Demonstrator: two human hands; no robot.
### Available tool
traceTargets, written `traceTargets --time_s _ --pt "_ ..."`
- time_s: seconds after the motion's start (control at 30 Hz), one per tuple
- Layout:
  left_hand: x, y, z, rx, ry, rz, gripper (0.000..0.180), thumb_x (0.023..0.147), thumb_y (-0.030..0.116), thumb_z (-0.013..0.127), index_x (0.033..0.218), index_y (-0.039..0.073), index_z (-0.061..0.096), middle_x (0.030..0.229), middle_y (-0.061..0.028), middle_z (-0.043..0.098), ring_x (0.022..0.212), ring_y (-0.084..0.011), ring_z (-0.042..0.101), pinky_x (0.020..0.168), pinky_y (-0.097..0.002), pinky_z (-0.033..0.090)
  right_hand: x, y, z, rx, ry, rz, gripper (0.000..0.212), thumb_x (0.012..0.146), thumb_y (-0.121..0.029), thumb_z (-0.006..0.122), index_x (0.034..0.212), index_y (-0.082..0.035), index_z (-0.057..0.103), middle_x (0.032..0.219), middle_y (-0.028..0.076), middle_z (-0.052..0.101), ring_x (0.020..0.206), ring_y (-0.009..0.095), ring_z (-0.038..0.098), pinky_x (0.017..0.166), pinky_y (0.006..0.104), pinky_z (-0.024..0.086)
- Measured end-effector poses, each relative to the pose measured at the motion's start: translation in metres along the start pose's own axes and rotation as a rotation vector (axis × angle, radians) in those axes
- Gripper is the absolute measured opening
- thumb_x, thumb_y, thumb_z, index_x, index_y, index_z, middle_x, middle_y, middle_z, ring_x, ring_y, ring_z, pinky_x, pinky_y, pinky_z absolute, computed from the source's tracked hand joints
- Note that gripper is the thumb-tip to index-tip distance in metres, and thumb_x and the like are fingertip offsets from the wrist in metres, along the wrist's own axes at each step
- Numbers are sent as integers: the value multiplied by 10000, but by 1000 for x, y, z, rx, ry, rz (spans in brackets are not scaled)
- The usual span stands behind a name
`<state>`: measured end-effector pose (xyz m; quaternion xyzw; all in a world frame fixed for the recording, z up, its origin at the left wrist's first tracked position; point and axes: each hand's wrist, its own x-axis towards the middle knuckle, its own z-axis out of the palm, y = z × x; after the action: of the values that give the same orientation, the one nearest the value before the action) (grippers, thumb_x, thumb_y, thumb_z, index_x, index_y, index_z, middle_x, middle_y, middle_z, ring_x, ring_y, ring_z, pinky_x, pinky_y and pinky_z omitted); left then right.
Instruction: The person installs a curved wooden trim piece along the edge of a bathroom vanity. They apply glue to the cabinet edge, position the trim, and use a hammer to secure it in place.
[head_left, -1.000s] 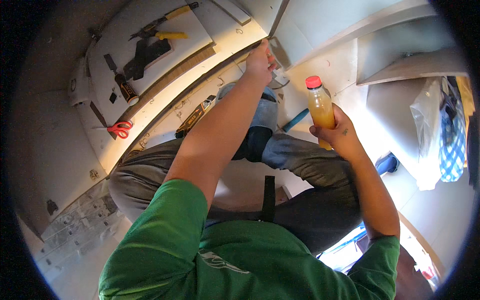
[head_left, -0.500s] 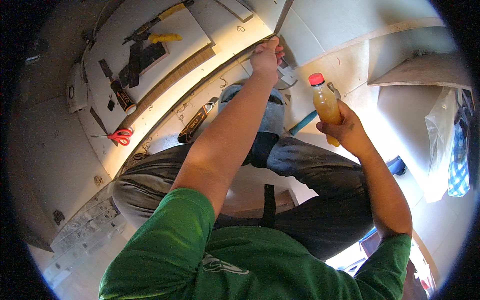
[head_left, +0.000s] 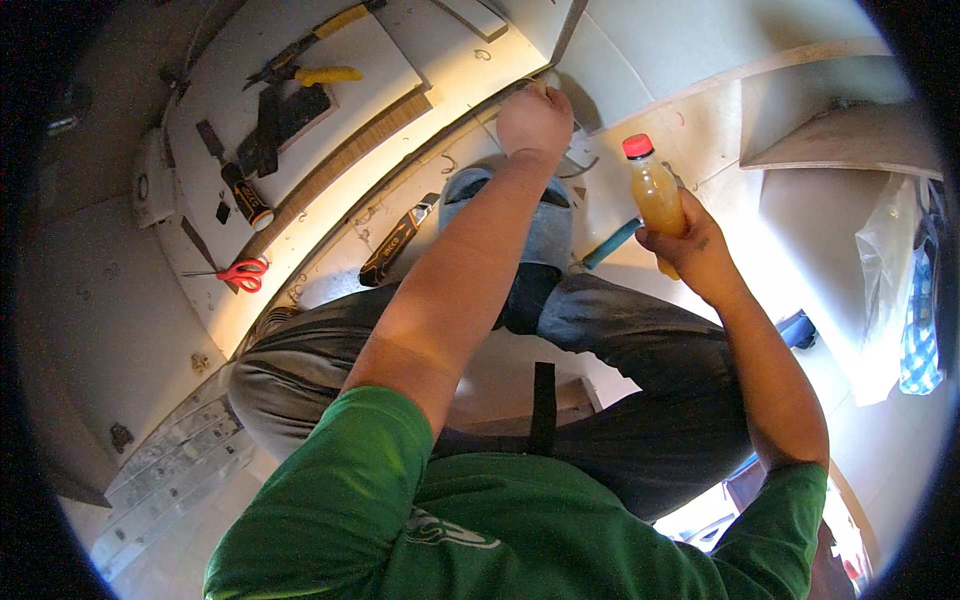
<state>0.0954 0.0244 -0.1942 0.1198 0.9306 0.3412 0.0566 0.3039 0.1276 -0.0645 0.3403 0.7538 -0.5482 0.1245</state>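
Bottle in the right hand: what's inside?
The clear bottle with a red cap holds cloudy orange-yellow liquid, nearly full. The right hand covers its lower part, so the bottom is hidden.

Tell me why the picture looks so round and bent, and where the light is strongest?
The head view is a fisheye: black corners ring it, and the board edges curve toward the rim. The brightest glare falls on the pale floor strip beside that board and washes out the lower right. The right hand holding the orange bottle is sharp; the left hand casts a soft shadow.
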Motion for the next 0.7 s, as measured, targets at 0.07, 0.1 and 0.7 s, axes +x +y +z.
traceTargets --time_s 0.07,0.1,0.7 --pt "0 3 -3 5 4 3 374 861 335 519 783 16 697 821 -256 675 797 -427 672 772 -501 545 3 3 1 -16 20 -55 488 807 -168 802 1220 -76 558 943 28 605 802 118 556 698 262 464" --pt "0 4 -4 6 5 3 365 857 329 522 780 19 698 818 -252 678 800 -421 675 776 -497 546 3 4 2 -27 26 -77 487 807 -168 802 1218 -76 558 937 27 605 790 116 555 687 260 463" --pt "-10 -22 -22 181 -127 219 288 885 293 535 907 35 662 812 -191 693 771 -384 685 707 -487 553 78 34 39 -295 117 -250 449 819 -289 745 1101 -19 523 940 234 665 882 397 662 756 435 512"
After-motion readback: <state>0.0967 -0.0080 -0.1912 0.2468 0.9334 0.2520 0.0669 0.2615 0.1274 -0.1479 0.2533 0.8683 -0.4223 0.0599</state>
